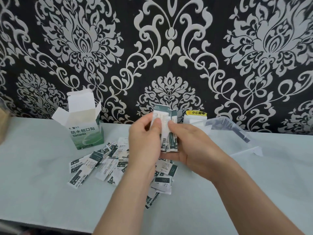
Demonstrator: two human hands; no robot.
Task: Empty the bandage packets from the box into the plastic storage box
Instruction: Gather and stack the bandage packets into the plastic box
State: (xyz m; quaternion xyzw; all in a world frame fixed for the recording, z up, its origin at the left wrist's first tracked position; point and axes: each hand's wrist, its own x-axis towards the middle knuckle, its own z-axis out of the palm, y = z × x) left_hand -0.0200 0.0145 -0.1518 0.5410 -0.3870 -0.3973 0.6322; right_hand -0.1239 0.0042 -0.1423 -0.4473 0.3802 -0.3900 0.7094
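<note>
The green and white bandage box (85, 128) stands upright at the back left with its top flaps open. Several white and dark green bandage packets (94, 164) lie scattered on the pale table in front of it, some hidden under my arms. Above that pile, my left hand (144, 143) and my right hand (191, 146) together hold an upright stack of packets (166, 126). The clear plastic storage box (227, 133) sits to the right of my hands, near the wall; what lies inside it is hard to tell.
A white wall fitting with a yellow warning label (196, 114) sits behind the storage box against the black and silver patterned wall. The table's front edge (50, 223) runs along the bottom left. A brown object (3, 122) shows at the far left edge.
</note>
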